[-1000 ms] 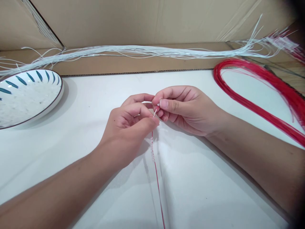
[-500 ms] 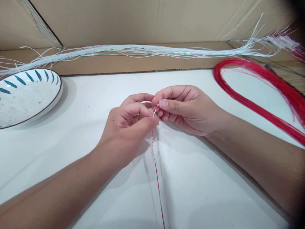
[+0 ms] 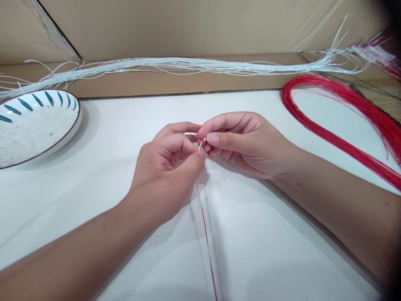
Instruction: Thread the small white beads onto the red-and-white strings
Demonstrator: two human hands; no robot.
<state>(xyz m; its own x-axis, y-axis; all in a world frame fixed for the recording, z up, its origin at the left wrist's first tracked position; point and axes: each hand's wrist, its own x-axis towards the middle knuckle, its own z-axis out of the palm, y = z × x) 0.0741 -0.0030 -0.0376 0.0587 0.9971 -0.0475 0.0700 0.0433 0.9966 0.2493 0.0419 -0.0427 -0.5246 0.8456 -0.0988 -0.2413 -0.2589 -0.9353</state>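
Between thumb and index finger, my left hand (image 3: 171, 167) pinches a thin cord whose short white end (image 3: 200, 145) sticks up past the fingertips. Below that hand the red cord (image 3: 206, 238) hangs toward the near edge, with a row of tiny clear beads (image 3: 199, 194) along its upper part. My right hand (image 3: 241, 140) is closed in a pinch on a small whitish bead (image 3: 204, 139), right at the white end. The fingertips of both hands nearly meet. Whether the bead is around the tip or only touching it, I cannot tell.
A white dish with blue leaf marks (image 3: 75, 121) stands at the left, holding many tiny clear pieces. A looped bundle of red cords (image 3: 328, 146) lies at the right. Along the back, white cords (image 3: 188, 65) stretch over a cardboard ledge (image 3: 175, 85) before a cardboard wall (image 3: 188, 29).
Both hands have shifted slightly left. The bead in my right hand is now closer to the white cord end, which looks more bent. The beaded part below sits slightly higher.
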